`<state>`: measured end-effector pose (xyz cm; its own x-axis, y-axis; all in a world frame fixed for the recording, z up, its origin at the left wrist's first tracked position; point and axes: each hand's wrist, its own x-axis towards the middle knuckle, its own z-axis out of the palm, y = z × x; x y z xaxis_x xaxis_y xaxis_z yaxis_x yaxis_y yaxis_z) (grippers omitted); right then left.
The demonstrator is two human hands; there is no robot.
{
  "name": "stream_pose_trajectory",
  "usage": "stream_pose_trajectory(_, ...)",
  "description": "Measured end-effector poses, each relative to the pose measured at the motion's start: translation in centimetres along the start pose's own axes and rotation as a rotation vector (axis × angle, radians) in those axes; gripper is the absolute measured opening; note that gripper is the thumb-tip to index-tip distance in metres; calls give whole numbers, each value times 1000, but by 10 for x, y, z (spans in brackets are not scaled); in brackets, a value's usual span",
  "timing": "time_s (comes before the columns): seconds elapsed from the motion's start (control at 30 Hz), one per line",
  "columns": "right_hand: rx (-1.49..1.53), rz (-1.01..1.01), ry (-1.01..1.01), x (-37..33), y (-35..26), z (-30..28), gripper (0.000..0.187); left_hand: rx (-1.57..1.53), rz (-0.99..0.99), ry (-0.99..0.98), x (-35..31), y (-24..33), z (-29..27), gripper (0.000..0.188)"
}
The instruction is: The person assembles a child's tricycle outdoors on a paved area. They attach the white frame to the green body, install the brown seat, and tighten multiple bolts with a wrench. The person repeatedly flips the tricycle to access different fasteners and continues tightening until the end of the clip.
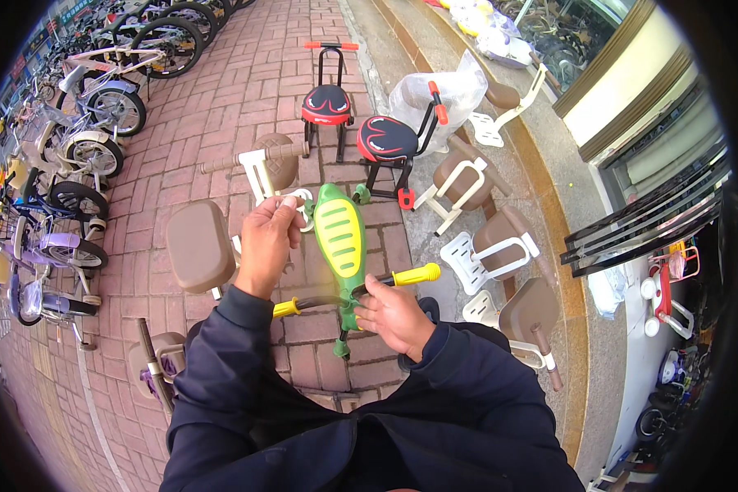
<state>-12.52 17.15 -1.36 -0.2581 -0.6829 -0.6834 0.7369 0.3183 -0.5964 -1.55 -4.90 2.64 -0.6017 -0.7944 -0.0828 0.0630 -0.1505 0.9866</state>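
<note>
A small green and yellow ride-on toy (339, 236) with a slotted seat stands on the bricks in front of me. Its black handlebar, with a yellow left grip (285, 308) and yellow right grip (418, 275), is at the end nearer me. My left hand (268, 242) is raised beside the seat, thumb and forefinger pinched together; whether anything small is between them is hidden. Beside the steering stem, my right hand (397, 316) is turned partly palm-up against the handlebar, its fingers stretched out rather than wrapped round it.
Two black-and-red child seats (326, 105) (389, 138) stand ahead. Brown child seats surround me, including one at left (200, 246) and one at right (529, 316). Clear plastic wrapping (443, 94) lies beyond. Parked bicycles (82, 156) line the left; a stone step (562, 271) curves along the right.
</note>
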Motion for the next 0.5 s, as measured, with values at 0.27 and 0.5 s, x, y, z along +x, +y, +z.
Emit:
stream_pose_trajectory(0.27,-553,-120,-235,-17,-24,6,54,-103,-157,-349,-19,-13,27,35)
stream_pose_trajectory(0.5,-888,-718,20,2,-38,16,28,-97,-113,-467,-34,-25,37,36)
